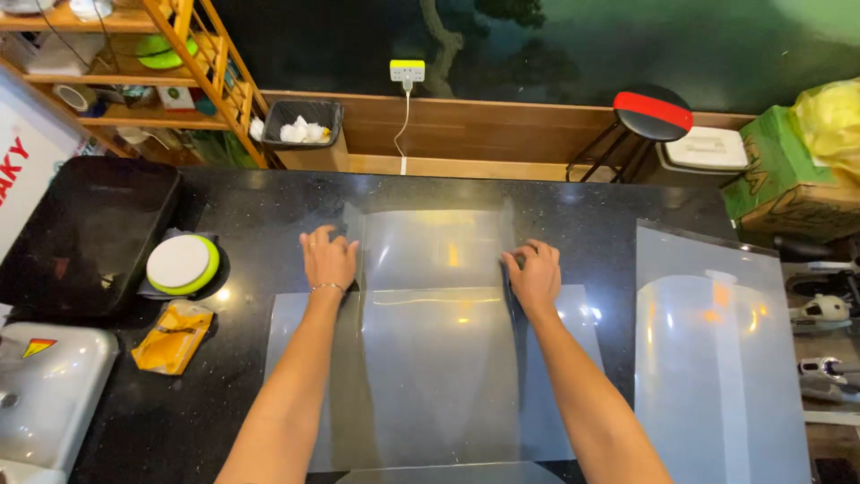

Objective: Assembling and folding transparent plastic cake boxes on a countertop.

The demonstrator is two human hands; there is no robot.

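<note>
Centrally, a clear film sheet (pixel 434 269) lies on the black counter (pixel 269 215), over a larger frosted sheet (pixel 430 376) at mid-frame. Left hand (pixel 328 258) presses flat on the film's left edge; right hand (pixel 535 276) on its right edge — hands well apart, palms down, fingers spread rather than clamped on anything. Judging by its glare and curl, the film is probably thin, light, limp and slippery — prone to creasing; its side edges, where the hands rest, look the safest hold. Left of frame: a black tray (pixel 90 233), a white-and-green pad (pixel 183 263), a yellow packet (pixel 174 336). Right of frame: another frosted panel (pixel 717 358). Upper frame: a wooden shelf (pixel 179 54), a bin (pixel 303 121), a black-and-red stool (pixel 652 112).
</note>
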